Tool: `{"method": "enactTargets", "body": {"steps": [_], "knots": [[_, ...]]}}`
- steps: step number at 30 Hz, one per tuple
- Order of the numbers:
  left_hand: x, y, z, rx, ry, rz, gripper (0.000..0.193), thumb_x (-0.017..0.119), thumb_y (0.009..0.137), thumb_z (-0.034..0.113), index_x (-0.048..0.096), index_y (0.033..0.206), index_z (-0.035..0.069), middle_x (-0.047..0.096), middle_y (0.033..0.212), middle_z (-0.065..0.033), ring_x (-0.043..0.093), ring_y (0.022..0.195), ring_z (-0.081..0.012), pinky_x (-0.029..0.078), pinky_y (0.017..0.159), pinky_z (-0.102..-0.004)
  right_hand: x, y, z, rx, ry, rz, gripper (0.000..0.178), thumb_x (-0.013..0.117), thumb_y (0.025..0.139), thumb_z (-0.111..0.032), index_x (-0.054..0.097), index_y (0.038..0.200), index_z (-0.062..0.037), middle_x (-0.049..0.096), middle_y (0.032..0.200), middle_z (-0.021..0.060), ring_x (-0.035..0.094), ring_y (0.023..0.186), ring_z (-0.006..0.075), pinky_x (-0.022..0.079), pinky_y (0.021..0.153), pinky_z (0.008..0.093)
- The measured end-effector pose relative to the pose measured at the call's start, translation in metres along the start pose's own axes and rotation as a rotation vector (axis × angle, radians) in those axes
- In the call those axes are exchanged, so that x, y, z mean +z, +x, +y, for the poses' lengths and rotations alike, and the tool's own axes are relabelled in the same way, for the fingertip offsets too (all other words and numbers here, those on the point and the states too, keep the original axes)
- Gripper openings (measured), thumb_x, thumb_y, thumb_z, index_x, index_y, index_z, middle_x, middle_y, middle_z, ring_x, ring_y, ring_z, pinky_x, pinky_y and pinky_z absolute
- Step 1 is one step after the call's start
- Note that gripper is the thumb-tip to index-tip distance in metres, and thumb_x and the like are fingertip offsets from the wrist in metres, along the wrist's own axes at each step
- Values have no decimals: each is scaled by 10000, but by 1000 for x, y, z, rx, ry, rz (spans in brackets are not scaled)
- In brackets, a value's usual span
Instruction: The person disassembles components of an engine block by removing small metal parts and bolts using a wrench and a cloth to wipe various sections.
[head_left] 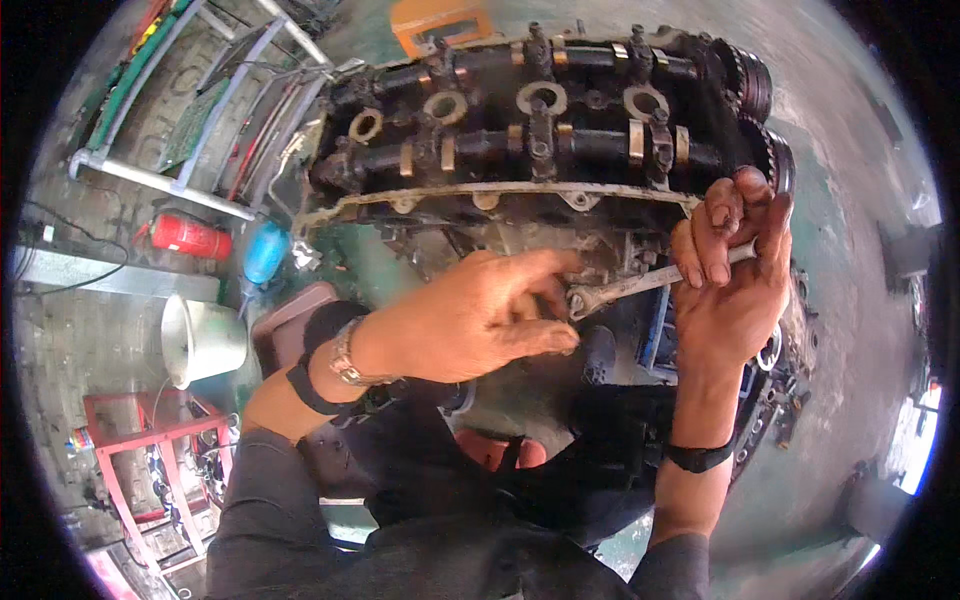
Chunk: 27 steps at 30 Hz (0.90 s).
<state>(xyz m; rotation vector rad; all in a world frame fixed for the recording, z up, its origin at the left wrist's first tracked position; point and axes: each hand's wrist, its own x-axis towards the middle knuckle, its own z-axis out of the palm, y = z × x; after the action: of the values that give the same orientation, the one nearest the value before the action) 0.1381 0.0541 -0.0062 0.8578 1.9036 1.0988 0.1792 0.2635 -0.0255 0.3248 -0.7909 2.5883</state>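
A wrench [655,280] lies slanted across the front face of an engine [540,130], between the two hands, its ring end low at the left and its shaft rising to the right. The right hand [730,270] is closed around the upper end of the shaft, fingers wrapped over it and knuckles toward the engine's right end, just below two toothed sprockets [760,110]. The left hand [475,320] meets the ring end: its fingers are partly spread, thumb and fingertips [560,335] pinched at the ring against the engine face; whether they grip the ring or only steady it cannot be told. The left forearm enters from the lower left, wearing a wristwatch [347,355] and a dark band; the right forearm rises almost straight from the lower edge, a dark band at its wrist. Both sleeves are dark. The engine fills the upper middle, its top open, showing two camshafts running left to right, and a pale gasket line marks its front edge just above the wrench. Left of the engine, on the floor, stand a red cylinder [190,237], a blue bottle [265,252], a white bucket [203,340] and a red rack [150,470]. Bare green floor lies to the right of the right hand.
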Motion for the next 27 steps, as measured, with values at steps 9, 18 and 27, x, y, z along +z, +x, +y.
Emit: {"method": "enactTargets", "body": {"steps": [9,18,27], "knots": [[-32,-3,20,145,-409,382,182,552,864,45,575,1038,-3,584,743,-16,515,554,-68,426,501,-197,10,-6,10,-100,-601,220,483,337,962,-396,546,974,39,586,834,116,558,711,165,461,634,279],[-70,12,36,107,-206,322,134,574,862,93,621,953,6,550,682,22,457,499,-41,367,463,-180,35,-39,-4,412,-649,-61,678,670,766,-369,449,1221,83,575,702,107,461,454,88,359,414,181],[-65,28,32,115,81,519,184,498,878,37,593,1029,-10,555,684,1,505,556,-68,424,504,-223,27,-52,-4,527,-647,-16,433,510,851,-19,399,1265,46,551,748,2,480,667,60,385,619,196]]}}
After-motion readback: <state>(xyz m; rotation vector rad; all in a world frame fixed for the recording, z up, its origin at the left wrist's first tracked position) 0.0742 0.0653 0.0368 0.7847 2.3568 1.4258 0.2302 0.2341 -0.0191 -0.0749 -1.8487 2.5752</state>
